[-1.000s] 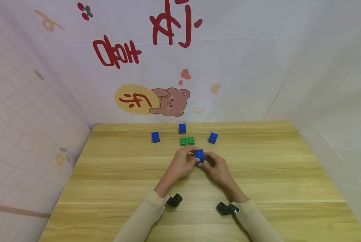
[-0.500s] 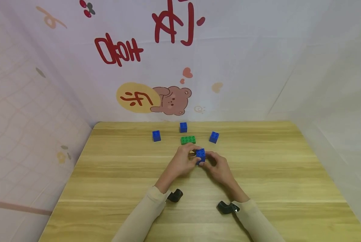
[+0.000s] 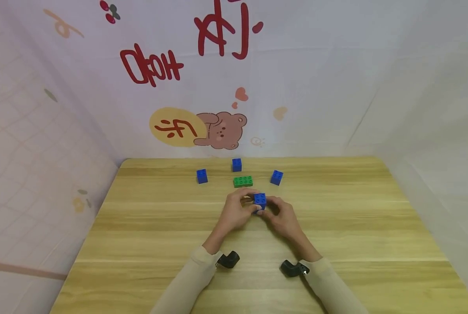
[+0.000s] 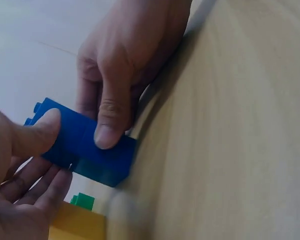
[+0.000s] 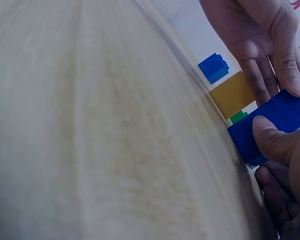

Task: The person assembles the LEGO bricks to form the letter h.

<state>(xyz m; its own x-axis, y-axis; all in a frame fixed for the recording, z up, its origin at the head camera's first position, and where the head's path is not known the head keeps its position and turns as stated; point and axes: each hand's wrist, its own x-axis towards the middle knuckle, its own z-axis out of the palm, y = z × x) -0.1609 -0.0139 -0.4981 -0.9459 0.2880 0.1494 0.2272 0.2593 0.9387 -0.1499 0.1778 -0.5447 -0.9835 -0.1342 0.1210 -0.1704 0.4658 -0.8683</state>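
One wood-grained table (image 3: 257, 283) is stretching under the left hand (image 3: 235, 211) and right hand (image 3: 285, 220), both pinching a tall, smooth, round-studded blue block (image 3: 260, 201) just near of a green brick (image 3: 243, 181), while the wrist views are revealing a flat-faced yellow block (image 5: 231, 95) unclear from the head.

Left wrist (image 3: 215, 242) slightly nearer the right wrist (image 3: 308, 250) than before

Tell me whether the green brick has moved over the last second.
No: the green brick sits in the same place against the far table edge.
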